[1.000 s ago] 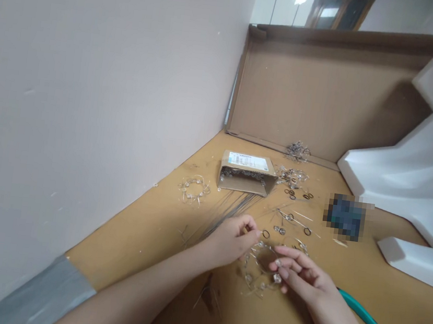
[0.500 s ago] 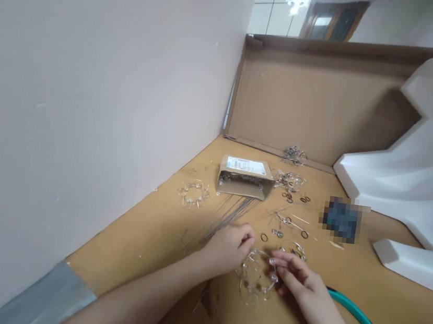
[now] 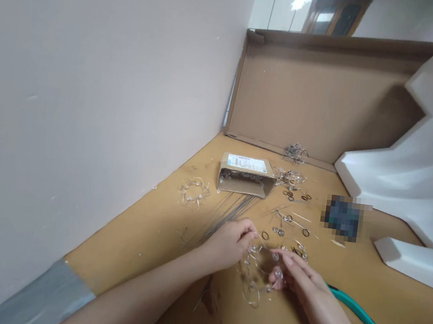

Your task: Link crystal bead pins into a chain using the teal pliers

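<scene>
A beaded wire ring [image 3: 254, 282], silvery with clear beads and loose loops of wire, is between my two hands. My left hand [image 3: 230, 242] is closed in a pinch at the ring's upper left side, with thin wire showing at its fingertips. Thumb and fingers of my right hand [image 3: 300, 280] grip the ring's right side near some beads. Just beyond my hands lies a dark small ring [image 3: 265, 236]. Pliers with a teal handle [image 3: 354, 307] rest beside my right hand, their front end hidden behind it.
A second beaded ring [image 3: 194, 192] lies at left. An open cardboard box [image 3: 243, 186] holds beaded pieces, with straight wires [image 3: 234, 211] before it. Beaded wire piles [image 3: 295, 153] sit behind. White foam [image 3: 398, 258] stands at right, a cardboard wall [image 3: 307, 99] at the back.
My right hand has closed more on the ring's right side, and the ring looks lifted and tilted. At my left fingertips a bit of wire now shows. The view shifted slightly.
</scene>
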A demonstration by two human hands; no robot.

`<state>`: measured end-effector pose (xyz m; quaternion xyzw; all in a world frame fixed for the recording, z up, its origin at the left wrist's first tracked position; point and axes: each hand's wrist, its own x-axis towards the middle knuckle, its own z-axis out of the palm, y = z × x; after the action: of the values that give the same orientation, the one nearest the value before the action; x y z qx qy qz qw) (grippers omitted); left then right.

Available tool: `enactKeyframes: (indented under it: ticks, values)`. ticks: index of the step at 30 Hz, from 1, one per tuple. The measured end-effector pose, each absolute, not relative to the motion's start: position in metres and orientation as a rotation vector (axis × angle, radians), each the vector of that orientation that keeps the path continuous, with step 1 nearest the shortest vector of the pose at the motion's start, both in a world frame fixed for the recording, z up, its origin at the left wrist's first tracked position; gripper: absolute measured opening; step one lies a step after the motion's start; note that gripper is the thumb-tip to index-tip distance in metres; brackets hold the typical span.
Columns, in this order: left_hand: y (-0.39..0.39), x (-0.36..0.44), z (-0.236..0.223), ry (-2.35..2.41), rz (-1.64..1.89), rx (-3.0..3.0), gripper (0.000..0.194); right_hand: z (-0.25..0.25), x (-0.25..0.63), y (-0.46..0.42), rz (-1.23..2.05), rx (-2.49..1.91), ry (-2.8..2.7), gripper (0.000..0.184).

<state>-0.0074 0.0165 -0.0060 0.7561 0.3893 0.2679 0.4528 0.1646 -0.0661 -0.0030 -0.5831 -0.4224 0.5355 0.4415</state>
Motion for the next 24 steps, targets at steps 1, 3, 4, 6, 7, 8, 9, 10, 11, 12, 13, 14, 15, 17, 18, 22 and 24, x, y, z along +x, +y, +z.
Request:
enactKeyframes:
  ticks: [1,3,4,6,7,8,9,10,11,12,13,14,15,17,18,22,24]
  values:
    - [0.015,-0.007,-0.005,0.964,0.657,1.876,0.02,-0.002,0.163,-0.067,1.359,-1.443,-1.033,0.041]
    - [0.013,-0.007,-0.002,0.97,0.649,1.909,0.021,0.0,0.16,-0.069,1.442,-1.433,-1.009,0.046]
    - [0.012,-0.008,0.0,0.969,0.651,1.926,0.021,0.0,0.159,-0.07,1.497,-1.421,-0.987,0.047]
    - [0.01,-0.008,0.004,0.966,0.654,1.945,0.022,0.001,0.159,-0.072,1.61,-1.367,-0.919,0.046]
    - [0.009,-0.008,0.005,0.967,0.659,1.945,0.022,0.001,0.159,-0.072,1.656,-1.33,-0.877,0.044]
    - [0.009,-0.008,0.006,0.971,0.668,1.941,0.021,0.001,0.16,-0.072,1.695,-1.286,-0.833,0.042]
    - [0.009,-0.008,0.007,0.975,0.677,1.933,0.021,0.001,0.16,-0.072,1.728,-1.243,-0.789,0.04]
    - [0.009,-0.009,0.007,0.977,0.686,1.924,0.021,0.001,0.161,-0.071,1.755,-1.206,-0.747,0.038]
    - [0.01,-0.009,0.007,0.977,0.695,1.914,0.021,0.001,0.162,-0.071,1.777,-1.182,-0.707,0.037]
    - [0.01,-0.009,0.007,0.974,0.704,1.904,0.02,0.001,0.162,-0.07,1.795,-1.167,-0.67,0.036]
    - [0.01,-0.009,0.007,0.969,0.711,1.897,0.02,0.001,0.162,-0.069,1.803,-1.159,-0.641,0.036]
    - [0.011,-0.009,0.007,0.966,0.716,1.893,0.021,0.001,0.163,-0.069,1.8,-1.153,-0.62,0.035]
    - [0.011,-0.009,0.007,0.965,0.714,1.89,0.021,0.001,0.163,-0.068,1.784,-1.152,-0.609,0.034]
    - [0.012,-0.01,0.007,0.971,0.694,1.893,0.021,0.001,0.163,-0.068,1.723,-1.174,-0.624,0.031]
    - [0.013,-0.011,0.006,0.976,0.672,1.901,0.021,0.0,0.163,-0.068,1.688,-1.202,-0.651,0.029]
    - [0.016,-0.014,0.004,0.986,0.54,2.017,0.022,-0.012,0.158,-0.068,1.498,-1.411,-0.849,0.034]
    - [0.016,-0.015,0.004,0.986,0.496,2.092,0.022,-0.021,0.154,-0.069,1.376,-1.492,-0.964,0.039]
